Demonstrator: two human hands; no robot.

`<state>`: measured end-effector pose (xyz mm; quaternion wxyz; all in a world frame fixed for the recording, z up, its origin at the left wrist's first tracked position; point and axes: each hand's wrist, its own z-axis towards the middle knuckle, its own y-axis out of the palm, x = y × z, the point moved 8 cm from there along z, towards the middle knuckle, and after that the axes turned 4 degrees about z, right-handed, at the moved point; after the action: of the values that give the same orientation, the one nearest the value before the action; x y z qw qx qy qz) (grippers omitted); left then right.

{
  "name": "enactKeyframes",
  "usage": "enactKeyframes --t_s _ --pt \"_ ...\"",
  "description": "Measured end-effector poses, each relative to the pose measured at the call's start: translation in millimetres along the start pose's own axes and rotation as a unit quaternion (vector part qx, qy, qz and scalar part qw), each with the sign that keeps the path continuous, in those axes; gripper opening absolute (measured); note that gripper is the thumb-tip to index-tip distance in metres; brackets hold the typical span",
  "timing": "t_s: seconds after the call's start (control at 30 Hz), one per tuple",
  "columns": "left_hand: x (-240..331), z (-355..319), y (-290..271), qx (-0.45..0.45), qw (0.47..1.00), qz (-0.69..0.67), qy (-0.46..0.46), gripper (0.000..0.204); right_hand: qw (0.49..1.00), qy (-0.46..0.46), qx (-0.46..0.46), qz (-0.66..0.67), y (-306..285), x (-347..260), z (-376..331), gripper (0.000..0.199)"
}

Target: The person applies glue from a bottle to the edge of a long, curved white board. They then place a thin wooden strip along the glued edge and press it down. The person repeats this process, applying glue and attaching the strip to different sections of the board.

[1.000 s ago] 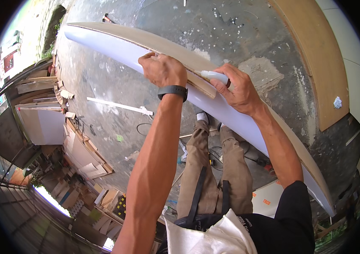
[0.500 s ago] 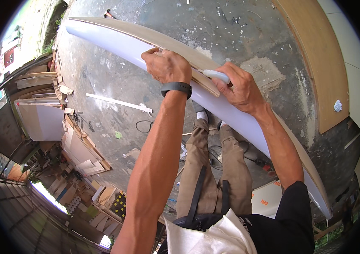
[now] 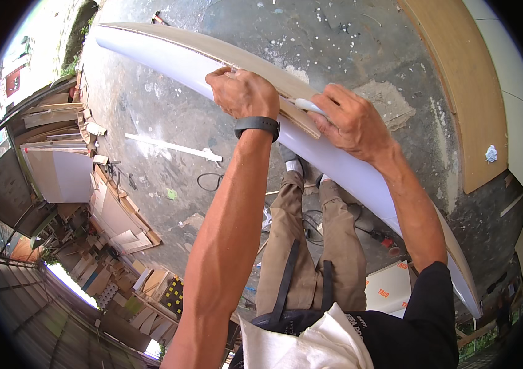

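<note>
A long panel with a glossy white face and pale wooden edge slants across in front of me, its edges bent by the lens. My left hand, wearing a dark wristband, is closed at the panel's upper edge; its fingertips and anything in them are hidden. Just right of it, a narrow wooden strip with a cut end lies along the edge. My right hand is closed around a smooth, rounded white object, whose kind I cannot tell. That object's tip points toward the strip and my left hand.
Beneath the panel is a stained concrete floor with a white strip and loose cords. Wooden sheets lie at the right. Stacked boards and offcuts fill the left side. A white printed box sits by my legs.
My right hand has shifted slightly right, and more of its fingers now cover the white object. The object's visible tip has moved a little up and left. My left hand stays almost in place.
</note>
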<state>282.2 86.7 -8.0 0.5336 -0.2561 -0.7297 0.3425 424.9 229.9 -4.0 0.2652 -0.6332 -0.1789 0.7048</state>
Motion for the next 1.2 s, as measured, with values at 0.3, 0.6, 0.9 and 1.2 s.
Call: enactKeyframes --t_s 0.3,0.6,0.9,1.2 --pt "-1.0 0.4 -0.7 0.005 1.0 -0.003 -0.003 0.03 0.998 -0.037 -0.036 -0.046 -1.0 -9.5 5.4 0.019" --pt "0.1 -0.1 -1.9 0.002 1.0 0.002 -0.009 0.029 0.995 0.032 0.038 0.085 -7.7 11.8 -8.4 0.022" --pt "0.2 0.4 0.3 -0.005 1.0 -0.001 -0.01 0.029 0.881 0.218 0.148 0.392 10.1 57.2 -45.0 0.032" --pt "-0.2 1.0 -1.0 -0.003 1.0 0.0 -0.005 0.029 0.884 0.235 0.141 0.38 -3.3 46.9 -48.2 0.03"
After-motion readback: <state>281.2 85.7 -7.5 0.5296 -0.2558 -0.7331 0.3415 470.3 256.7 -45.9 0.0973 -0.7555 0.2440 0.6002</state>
